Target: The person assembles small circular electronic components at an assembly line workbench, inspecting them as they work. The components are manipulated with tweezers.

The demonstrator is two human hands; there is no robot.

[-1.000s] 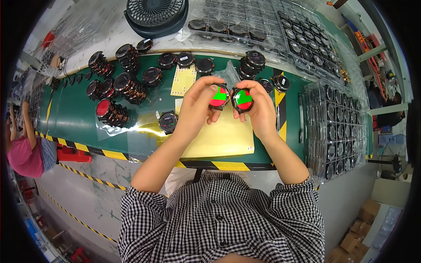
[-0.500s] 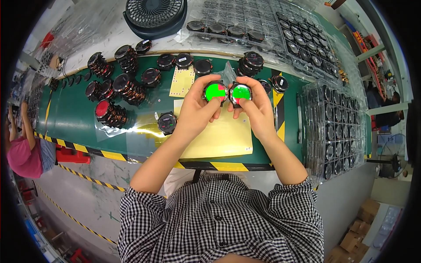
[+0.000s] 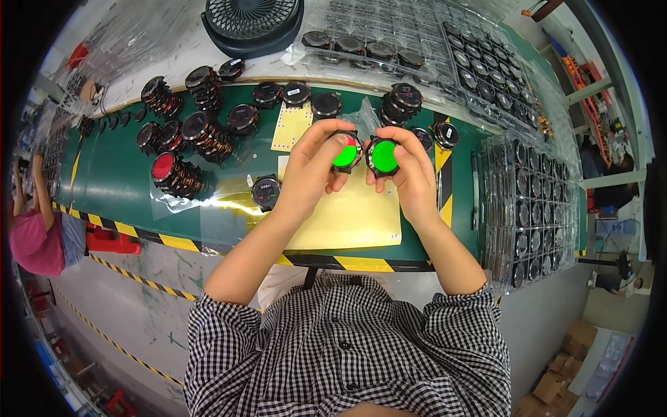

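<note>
Two round smartwatch bodies without straps are held up side by side over a yellow sheet (image 3: 347, 215). My left hand (image 3: 310, 163) is closed on the left watch (image 3: 345, 158), its thumb lying on the lit screen, which shows green with some red near the top. My right hand (image 3: 415, 170) grips the right watch (image 3: 382, 157) by its rim, thumb at the screen's right edge; that screen is almost wholly green. On the mat, left of the yellow sheet, lies another watch (image 3: 266, 192) with a dark, faintly lit face.
Stacks of watches (image 3: 206, 133) stand on the green mat at left, one topped by a red screen (image 3: 164, 167). Clear trays of watches (image 3: 529, 208) are piled at right, more trays (image 3: 490, 66) behind. A black fan (image 3: 251, 21) stands at the back. A co-worker (image 3: 42, 236) sits far left.
Both thumbs have shifted up on the screens. The right screen has lost its red patch and is now green, and the left one shows red only near its top.
</note>
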